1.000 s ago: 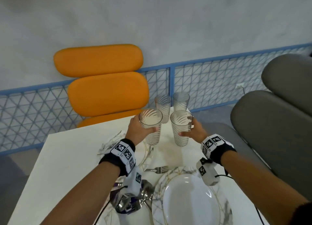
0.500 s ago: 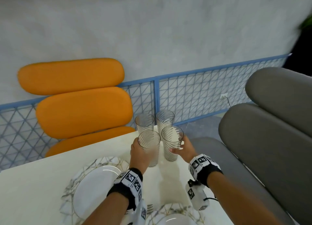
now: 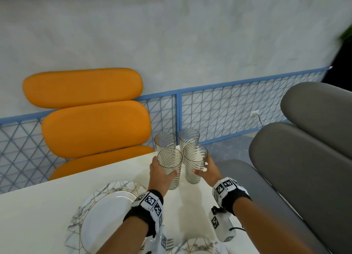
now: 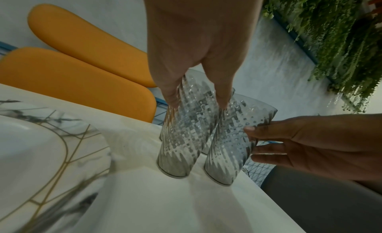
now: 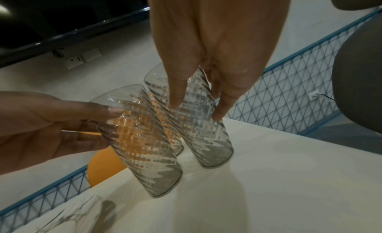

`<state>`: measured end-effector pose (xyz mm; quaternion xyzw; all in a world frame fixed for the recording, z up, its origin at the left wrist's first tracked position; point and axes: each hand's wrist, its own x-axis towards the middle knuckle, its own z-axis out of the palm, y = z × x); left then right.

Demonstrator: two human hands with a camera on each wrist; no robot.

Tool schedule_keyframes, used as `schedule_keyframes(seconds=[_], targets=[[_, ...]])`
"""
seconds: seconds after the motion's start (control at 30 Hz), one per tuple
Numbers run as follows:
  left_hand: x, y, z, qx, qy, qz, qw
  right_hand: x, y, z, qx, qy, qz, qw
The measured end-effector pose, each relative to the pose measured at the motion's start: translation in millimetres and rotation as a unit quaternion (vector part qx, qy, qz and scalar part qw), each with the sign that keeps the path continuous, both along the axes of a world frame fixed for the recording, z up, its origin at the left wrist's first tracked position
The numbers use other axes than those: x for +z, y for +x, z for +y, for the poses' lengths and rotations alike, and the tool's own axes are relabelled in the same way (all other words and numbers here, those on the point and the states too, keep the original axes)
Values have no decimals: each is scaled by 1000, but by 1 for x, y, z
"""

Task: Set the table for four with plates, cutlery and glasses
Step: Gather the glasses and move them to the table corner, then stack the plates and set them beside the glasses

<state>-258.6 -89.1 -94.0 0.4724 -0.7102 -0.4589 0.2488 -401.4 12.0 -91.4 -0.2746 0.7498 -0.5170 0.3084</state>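
Observation:
Four ribbed clear glasses stand clustered at the far right corner of the white table [image 3: 43, 217]. My left hand [image 3: 162, 171] grips the front left glass [image 3: 169, 164] around its upper half; from the left wrist its fingers [image 4: 173, 99] lie on that glass [image 4: 181, 138]. My right hand [image 3: 202, 168] grips the front right glass [image 3: 194, 164], and its fingers [image 5: 217, 115] wrap that glass [image 5: 204, 135]. Whether the held glasses touch the table I cannot tell. The two back glasses [image 3: 165, 141] [image 3: 188, 137] stand free. A marbled plate [image 3: 106, 213] lies left of my left wrist; another plate [image 3: 198, 246] and a fork [image 3: 169, 243] sit at the bottom edge.
An orange chair [image 3: 95, 128] stands behind the table's far edge. A grey chair [image 3: 297, 158] is close along the right side. A blue mesh fence [image 3: 219, 116] runs along the wall. The glasses are very near the table's corner edge.
Both hands keep their hold on the two front glasses. The head view has swung, bringing the left plate into sight and pushing the near plate to the bottom edge.

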Motion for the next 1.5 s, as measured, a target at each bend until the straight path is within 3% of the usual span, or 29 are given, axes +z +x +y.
schedule_keyframes(seconds=[0.2,0.4,0.5,0.6,0.73,0.8,0.9,1.07,1.17,1.33,1.5], targets=[[10,28,12,-10,50,-1,999,-10,12,17,-2,53,-11,999],[20,122,50,-20,70,30,997,-24,56,83,70,160,53,983],[22,181,76,-50,39,-28,998,-35,81,119,107,240,116,958],[17,238,107,-89,45,-69,993,-40,104,151,92,333,193,918],[10,298,152,-149,46,-133,979,-40,128,184,70,405,224,884],[7,324,173,-152,36,-158,975,-42,132,195,45,415,216,883],[4,365,198,-118,26,-176,977,-35,136,206,8,380,149,913],[-9,427,225,-74,-1,-238,969,-12,131,222,-61,211,77,973],[-26,456,221,9,-33,-301,953,6,136,228,-105,148,64,981],[-43,477,196,139,69,-368,917,26,155,228,-152,79,30,985],[-32,479,181,228,197,-297,906,32,189,213,-134,60,-47,988]])
